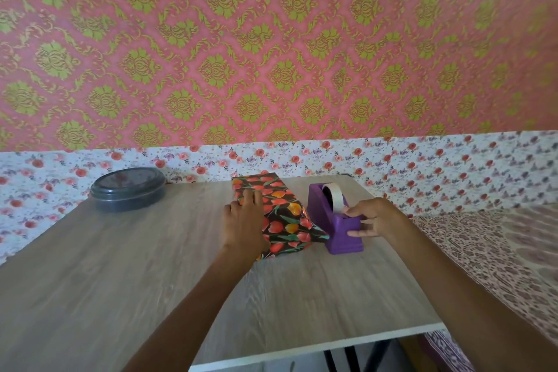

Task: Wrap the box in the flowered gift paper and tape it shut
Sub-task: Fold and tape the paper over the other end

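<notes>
It looked like a room in a home, not a workshop; pink wallpaper (271,39) with green damask filled 12 o'clock; a flowered border (392,160) ran beneath it; a wood-grain table (120,266) spread toward 6 o'clock; a printed cloth (498,251) lay at 3 o'clock.

Single head view, wide-angle, facing forward-down across table (90,281) toward wall (271,39), close range.

Glossy paper wrap (280,214), wood-grain table (120,266), plastic dispenser (335,220)

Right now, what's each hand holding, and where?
Left hand presses the wrapped box on top, no grip; right hand grips the tape dispenser at its near end.
</notes>
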`<state>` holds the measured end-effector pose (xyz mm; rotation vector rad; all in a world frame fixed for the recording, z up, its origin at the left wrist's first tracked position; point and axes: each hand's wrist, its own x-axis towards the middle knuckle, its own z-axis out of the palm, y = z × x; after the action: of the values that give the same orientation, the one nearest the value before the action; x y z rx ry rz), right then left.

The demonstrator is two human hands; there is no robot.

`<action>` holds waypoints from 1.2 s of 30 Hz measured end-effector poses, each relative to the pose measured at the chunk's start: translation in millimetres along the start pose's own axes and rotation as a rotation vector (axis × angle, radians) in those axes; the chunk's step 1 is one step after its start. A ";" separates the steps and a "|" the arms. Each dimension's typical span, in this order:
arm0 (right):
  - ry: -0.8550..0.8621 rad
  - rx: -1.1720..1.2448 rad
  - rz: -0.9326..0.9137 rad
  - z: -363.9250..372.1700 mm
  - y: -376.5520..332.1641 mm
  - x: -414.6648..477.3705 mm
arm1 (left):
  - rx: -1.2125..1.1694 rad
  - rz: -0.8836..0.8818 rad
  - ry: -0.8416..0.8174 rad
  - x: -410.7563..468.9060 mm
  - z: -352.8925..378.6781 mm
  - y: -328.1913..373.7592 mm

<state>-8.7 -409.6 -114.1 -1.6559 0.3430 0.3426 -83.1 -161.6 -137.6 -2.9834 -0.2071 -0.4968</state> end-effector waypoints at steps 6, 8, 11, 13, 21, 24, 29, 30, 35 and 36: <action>0.006 0.181 -0.058 -0.2 14.7 -21.3 | 0.026 0.007 0.025 -1.4 0.9 -0.8; 0.047 0.259 -0.102 2.5 18.6 -25.7 | 0.017 0.005 0.022 -1.9 0.3 -1.1; 0.061 0.352 -0.157 4.1 25.3 -32.0 | 0.005 0.003 0.009 -1.7 -0.7 -1.5; 0.073 0.389 -0.182 3.9 34.0 -32.0 | 0.000 0.002 0.014 -2.4 -1.9 -1.3; 0.160 0.354 -0.243 6.9 63.7 -15.1 | -0.015 0.015 0.017 -2.7 -0.8 -2.3; 0.315 0.163 -0.322 11.5 64.9 -14.7 | -0.029 0.021 0.014 -2.4 -1.2 -2.7; 0.493 -0.188 -0.481 13.2 61.6 -7.1 | -0.093 0.035 -0.004 -0.9 -2.6 -5.1; 0.520 -0.247 -0.500 12.4 60.6 -3.7 | -0.102 0.036 -0.004 -1.1 -2.6 -5.3; 0.539 -0.505 -0.523 5.9 69.5 -12.8 | -0.132 0.038 0.004 -2.4 -0.8 -7.3; 0.553 -0.519 -0.553 3.7 73.5 -14.6 | -0.129 0.039 0.005 -2.0 -1.0 -7.6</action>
<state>-52.6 -413.6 -174.8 -2.2617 0.1922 -0.4941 -86.4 -154.6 -136.6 -3.1040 -0.1203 -0.5335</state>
